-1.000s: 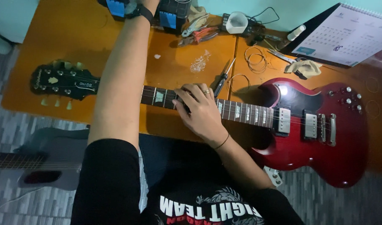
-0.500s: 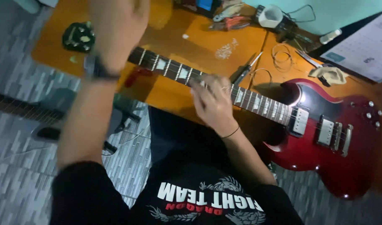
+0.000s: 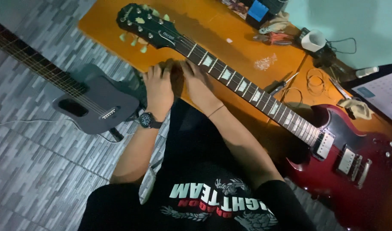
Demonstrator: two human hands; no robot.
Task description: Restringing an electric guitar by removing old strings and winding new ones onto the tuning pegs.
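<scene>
Closest to the camera, bottom centre, a black printed T-shirt [image 3: 204, 201] of soft cotton fills the view, with two bare forearms running up from it. The left hand [image 3: 158, 87], a dark round wristwatch [image 3: 146, 120] on its wrist, lies palm down at the near edge of the orange wooden table [image 3: 102, 25], fingers loosely spread and clasping nothing. Just beside it the right hand [image 3: 197, 83], a thin band on its wrist, rests flat too, fingertips against the lower edge of the guitar's neck; it grips nothing either.

The electric guitar [image 3: 345, 171] lies across the table on a diagonal: glossy cherry-red body with pointed horns and chrome pickups at lower right, dark fretboard with pale block inlays through the middle, black headstock [image 3: 140, 21] with pale green tuner buttons at upper left.

Left of the table, on the grey patterned tile floor [image 3: 29, 171], lies a matte grey acoustic guitar [image 3: 93, 105].

Farther up, past the neck: coiled wire strings [image 3: 318, 79], red-handled pliers [image 3: 273, 38], a screwdriver [image 3: 283, 83], a crumpled tan cloth [image 3: 354, 107], and a small white cup [image 3: 312, 40] by the pale teal wall.
</scene>
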